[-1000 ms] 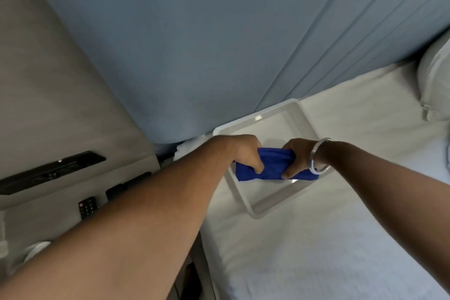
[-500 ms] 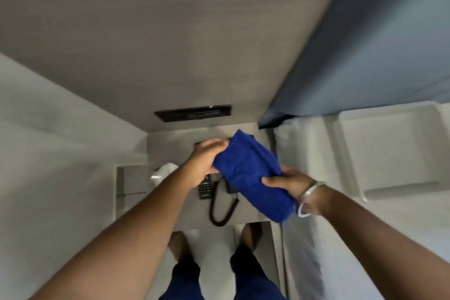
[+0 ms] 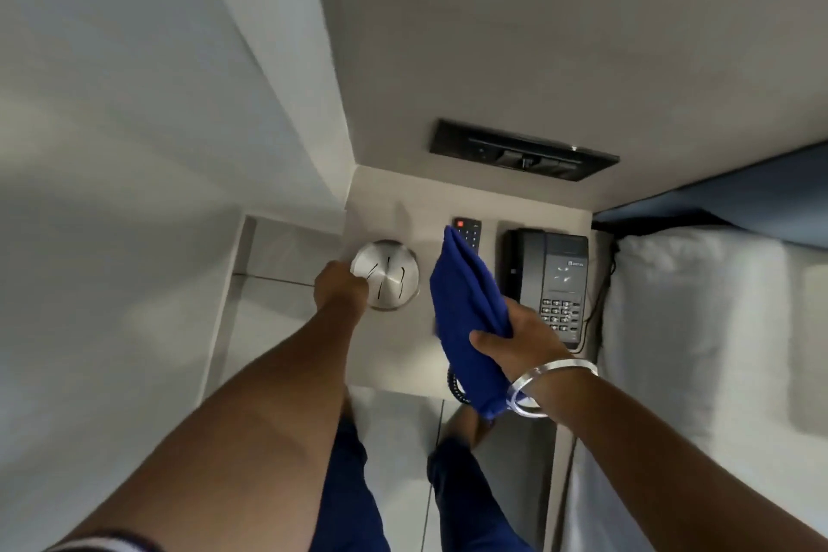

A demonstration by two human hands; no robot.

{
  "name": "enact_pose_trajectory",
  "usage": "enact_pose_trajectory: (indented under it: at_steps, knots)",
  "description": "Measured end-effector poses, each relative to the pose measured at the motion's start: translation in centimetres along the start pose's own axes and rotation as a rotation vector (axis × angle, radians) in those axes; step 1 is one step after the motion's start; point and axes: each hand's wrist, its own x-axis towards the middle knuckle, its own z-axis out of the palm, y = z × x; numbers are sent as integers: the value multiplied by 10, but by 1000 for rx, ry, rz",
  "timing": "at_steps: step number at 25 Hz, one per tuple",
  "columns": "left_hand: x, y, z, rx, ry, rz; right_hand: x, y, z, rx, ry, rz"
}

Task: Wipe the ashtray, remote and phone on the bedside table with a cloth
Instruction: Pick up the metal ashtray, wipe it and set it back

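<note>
A round silver ashtray [image 3: 390, 271] sits at the left of the bedside table [image 3: 394, 354]. My left hand [image 3: 339, 288] grips its near left rim. My right hand [image 3: 522, 338] holds a folded blue cloth [image 3: 466, 305] upright over the middle of the table, apart from the ashtray. Behind the cloth lies a black remote [image 3: 469, 232], its lower half hidden. A dark desk phone [image 3: 549, 278] stands at the right, with its coiled cord partly covered by the cloth.
A black switch panel [image 3: 522, 149] is set in the wall above the table. The bed with white linen [image 3: 699, 327] borders the table on the right. A white wall [image 3: 134, 148] and tiled floor [image 3: 269, 318] lie to the left. My legs stand below the table's front edge.
My left hand let go of the cloth and moved left onto the ashtray. The right hand alone now holds the cloth. The view shifted closer over the bedside table.
</note>
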Motion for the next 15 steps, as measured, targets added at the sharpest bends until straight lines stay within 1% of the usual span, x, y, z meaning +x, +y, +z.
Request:
enact_pose_trajectory:
  at_steps: [1, 3, 5, 7, 8, 9, 11, 13, 15]
  knots:
    - [2, 6, -1, -86, -31, -5, -3, -6, -6, -61, 39, -38]
    - [-11, 23, -12, -349, -159, -3, -22, -27, -22, -189, 129, -135]
    - [-48, 41, -40, -597, -275, 26, -53, -57, -37, -337, 274, -267]
    - [-97, 61, -78, -790, -419, 45, -85, -92, -48, -526, 392, -405]
    - [-122, 71, -103, -881, -522, 88, -105, -112, -52, -619, 405, -466]
    - [-147, 80, -129, -978, -649, 149, -125, -132, -54, -707, 381, -511]
    - [-197, 96, -185, -1119, -873, 323, -171, -169, -56, -911, 352, -619]
    - [-250, 107, -242, -1124, -948, 482, -219, -197, -61, -1109, 423, -776]
    - [-288, 113, -291, -1145, -994, 632, -264, -226, -67, -1192, 424, -937]
